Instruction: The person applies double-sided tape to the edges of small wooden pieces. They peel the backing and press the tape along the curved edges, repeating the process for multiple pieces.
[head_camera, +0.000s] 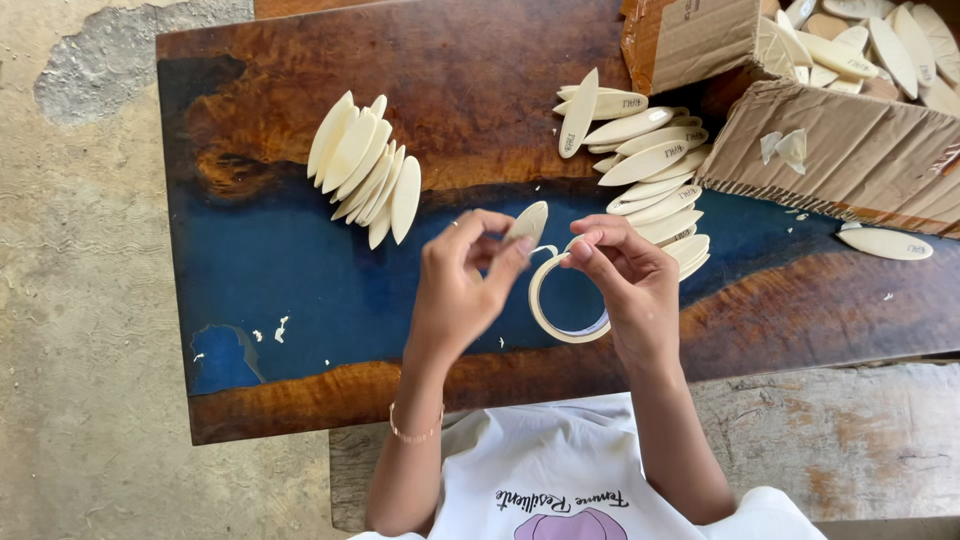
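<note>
Head view: a pale oval wooden biscuit (528, 222) is pinched by the left hand (462, 285) over the blue-and-brown table (300, 290), while a cream tape roll (562, 300) is pinched at its loose end by the right hand (625, 280). A torn brown cardboard box (850, 150) of more ovals is seen top right, with a fanned stack (365, 170) and a loose pile (650, 170) laid nearby.

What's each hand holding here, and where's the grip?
Left hand pinches one oval wooden piece by its lower end. Right hand holds the tape roll at its top rim, fingertips on the loose tape end.
</note>
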